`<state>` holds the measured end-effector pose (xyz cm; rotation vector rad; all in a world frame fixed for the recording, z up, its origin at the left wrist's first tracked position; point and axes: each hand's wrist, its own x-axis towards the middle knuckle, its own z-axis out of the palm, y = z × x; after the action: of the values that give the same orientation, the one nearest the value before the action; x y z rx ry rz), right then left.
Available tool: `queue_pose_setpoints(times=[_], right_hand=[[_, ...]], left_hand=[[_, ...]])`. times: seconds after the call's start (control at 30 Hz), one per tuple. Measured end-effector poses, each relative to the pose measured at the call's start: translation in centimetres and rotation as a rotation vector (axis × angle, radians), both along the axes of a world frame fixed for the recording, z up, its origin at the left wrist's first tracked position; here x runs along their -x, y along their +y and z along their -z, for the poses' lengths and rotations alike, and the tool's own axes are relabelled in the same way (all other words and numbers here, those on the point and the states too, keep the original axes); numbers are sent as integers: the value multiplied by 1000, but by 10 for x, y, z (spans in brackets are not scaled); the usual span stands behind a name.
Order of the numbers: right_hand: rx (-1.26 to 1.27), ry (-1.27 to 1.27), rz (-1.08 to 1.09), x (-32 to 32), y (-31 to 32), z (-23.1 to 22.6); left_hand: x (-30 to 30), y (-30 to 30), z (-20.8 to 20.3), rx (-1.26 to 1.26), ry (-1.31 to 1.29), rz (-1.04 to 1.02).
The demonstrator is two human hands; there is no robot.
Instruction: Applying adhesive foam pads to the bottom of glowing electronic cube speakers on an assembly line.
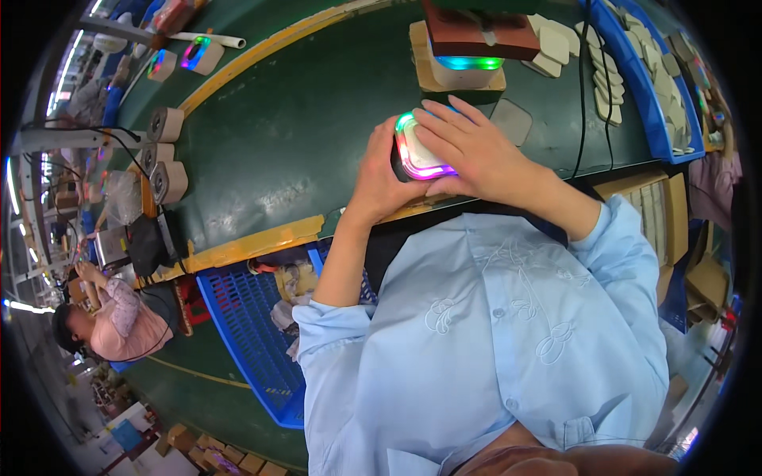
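Near the table's front edge, a white rounded-square device (414, 151) glows with a rainbow ring of light around its top. My left hand (375, 170) wraps around its left side, thumb along the near edge. Across its top and right side lies my right hand (480, 151), covering much of it, fingers pressed together over the lid. Just beyond, a similar lit device (468, 77) sits in a tan holder (418, 55) beneath a reddish-brown block (480, 38). A flat grey rounded-square plate (512, 121) rests to the right of my right hand.
White rounded-square covers (607, 87) lie at the right, beside a blue bin (647, 87) holding more. Black cables (585, 95) hang there. Several speaker-like units (168, 182) line the left edge. Below the table is a blue basket (254, 341). A co-worker (127, 321) sits far left.
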<state>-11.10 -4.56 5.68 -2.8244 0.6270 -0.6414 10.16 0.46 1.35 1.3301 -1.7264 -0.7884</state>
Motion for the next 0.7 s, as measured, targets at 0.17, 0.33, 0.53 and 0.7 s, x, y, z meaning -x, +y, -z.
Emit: queue_pose_setpoints(times=[0.17, 0.33, 0.53, 0.7], right_hand=[[-184, -155, -87, 18, -7, 14], [-737, -420, 252, 54, 37, 36], [-996, -894, 427, 99, 60, 37], [-799, -1117, 742, 99, 11, 39]], left_hand=[[10, 1, -12, -12, 26, 9], [35, 25, -13, -25, 138, 34], [30, -56, -28, -70, 168, 55], [47, -129, -30, 9, 157, 84]])
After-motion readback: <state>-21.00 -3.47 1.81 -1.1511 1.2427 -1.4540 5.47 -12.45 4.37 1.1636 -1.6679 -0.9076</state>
